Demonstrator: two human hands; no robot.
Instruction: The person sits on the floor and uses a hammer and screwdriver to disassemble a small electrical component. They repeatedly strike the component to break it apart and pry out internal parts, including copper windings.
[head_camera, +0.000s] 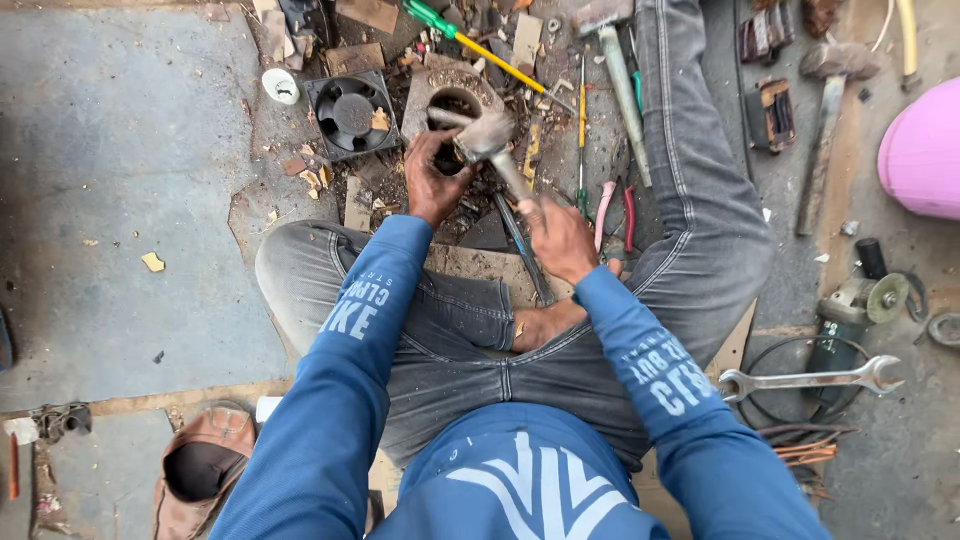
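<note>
Right hand (560, 238): closed around the handle of a hammer (487, 138), whose blurred head sits over the round metal part.
Left hand (432, 178): fingers curled against the round metal part (455, 95), steadying it on the floor.
Round metal part: rusty ring with a dark hollow, between the person's spread knees, amid debris.
Nearby: black square fan (351, 112) just left of the part; pink-handled pliers (615, 212) beside the right hand.
Farther right: open-ended spanner (810, 380), angle grinder (850, 310).
</note>
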